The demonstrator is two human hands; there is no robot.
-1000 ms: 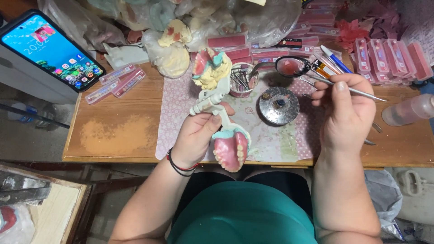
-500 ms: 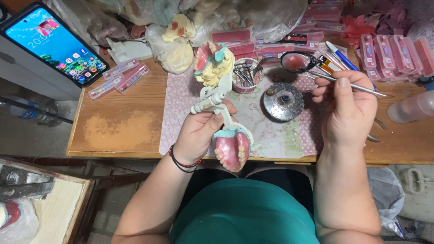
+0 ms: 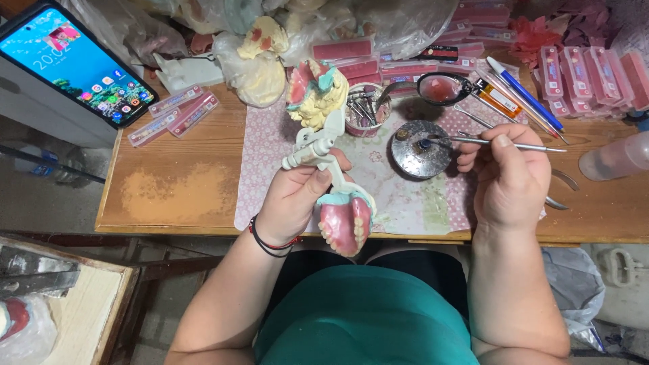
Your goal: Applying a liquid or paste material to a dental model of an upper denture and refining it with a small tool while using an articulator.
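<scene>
While the left hand (image 3: 294, 196) grips the white hinged metal articulator (image 3: 314, 149) carrying the pink wax denture set (image 3: 345, 223), just before the round metal dish (image 3: 419, 150), the right hand (image 3: 503, 179) pinches a thin steel instrument (image 3: 507, 143). Wax looks soft, fragile; the stiff frame seems safest to hold.

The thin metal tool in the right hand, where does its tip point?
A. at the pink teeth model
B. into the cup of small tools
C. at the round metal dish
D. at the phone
C: the right hand holds the thin metal tool with its tip over the round metal dish.
</scene>
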